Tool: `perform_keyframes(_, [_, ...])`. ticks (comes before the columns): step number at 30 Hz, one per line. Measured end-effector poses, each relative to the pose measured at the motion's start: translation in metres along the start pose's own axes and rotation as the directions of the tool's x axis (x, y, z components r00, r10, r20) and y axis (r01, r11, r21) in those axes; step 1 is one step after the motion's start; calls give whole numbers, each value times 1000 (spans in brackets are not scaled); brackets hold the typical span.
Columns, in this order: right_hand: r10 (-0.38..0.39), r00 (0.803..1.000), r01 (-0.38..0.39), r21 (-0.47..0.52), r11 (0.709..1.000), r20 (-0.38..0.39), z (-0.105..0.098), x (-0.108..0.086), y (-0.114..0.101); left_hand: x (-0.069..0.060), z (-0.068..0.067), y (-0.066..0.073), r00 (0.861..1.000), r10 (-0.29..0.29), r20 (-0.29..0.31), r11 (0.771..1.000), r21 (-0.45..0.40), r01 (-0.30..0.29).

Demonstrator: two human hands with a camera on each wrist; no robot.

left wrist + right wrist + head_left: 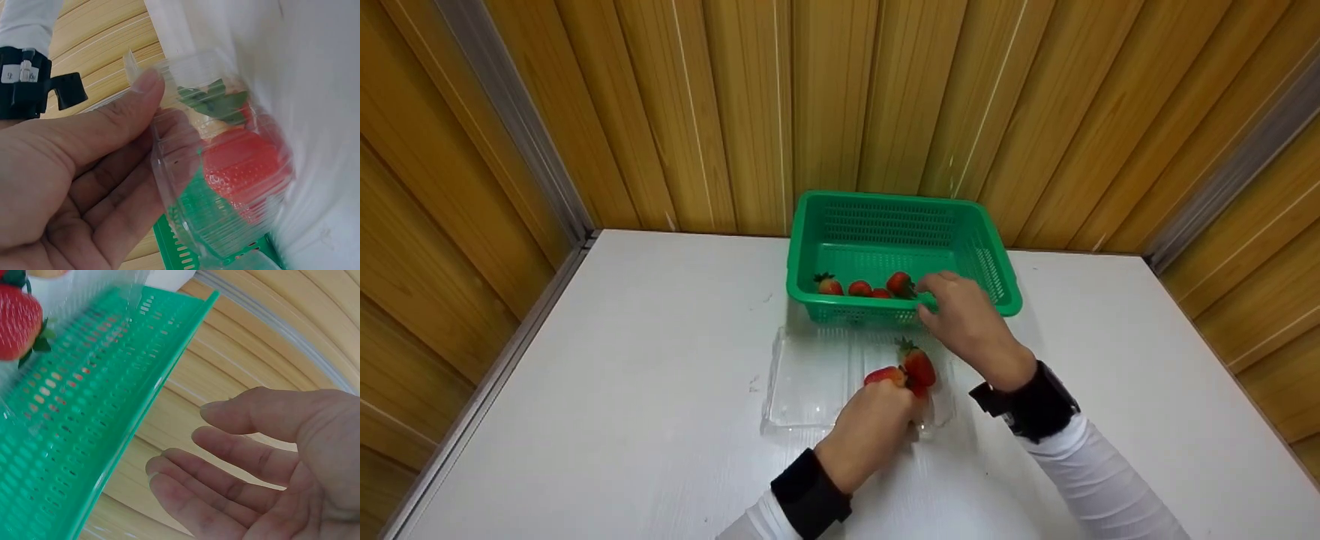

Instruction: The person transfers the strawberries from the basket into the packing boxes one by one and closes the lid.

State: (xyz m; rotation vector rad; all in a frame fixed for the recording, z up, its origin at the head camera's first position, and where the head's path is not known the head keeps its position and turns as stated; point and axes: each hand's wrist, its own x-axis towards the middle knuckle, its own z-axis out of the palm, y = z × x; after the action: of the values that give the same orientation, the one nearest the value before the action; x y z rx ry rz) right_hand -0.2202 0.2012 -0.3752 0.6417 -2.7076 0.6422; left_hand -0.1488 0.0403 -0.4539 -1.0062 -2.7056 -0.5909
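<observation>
Firmly, the left grip (874,424) pinches the edge of a clear plastic box (810,382) between thumb and fingers, beside the strawberries (919,367) lying towards its right end. The right grip (971,322), fingers loosely apart, hangs near the front rim of a green basket (885,223), which holds more berries (900,284). Behind the box, the basket stands on a white counter (660,360).

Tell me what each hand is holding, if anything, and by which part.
The left hand holds the clear plastic container by its near edge; the right hand holds nothing.
</observation>
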Motion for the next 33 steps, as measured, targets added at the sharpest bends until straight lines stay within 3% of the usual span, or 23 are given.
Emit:
perform_keyframes(6, [16,1000,-16,-5,1000,13,-2,20,9,-1,0,-1,999,34,-25,999,7,-34])
perform_keyframes(16, [101,988,-106,34,994,113,-6,55,27,-2,0,-1,998,54,-44,999,-3,-54])
perform_keyframes(24, [165,964,-168,-2,986,209,-4,78,38,-3,1,-1,996,58,-66,998,-5,-58])
perform_keyframes(33, [162,939,-172,8,985,303,3,96,48,-2,2,-2,997,61,-54,998,0,-61])
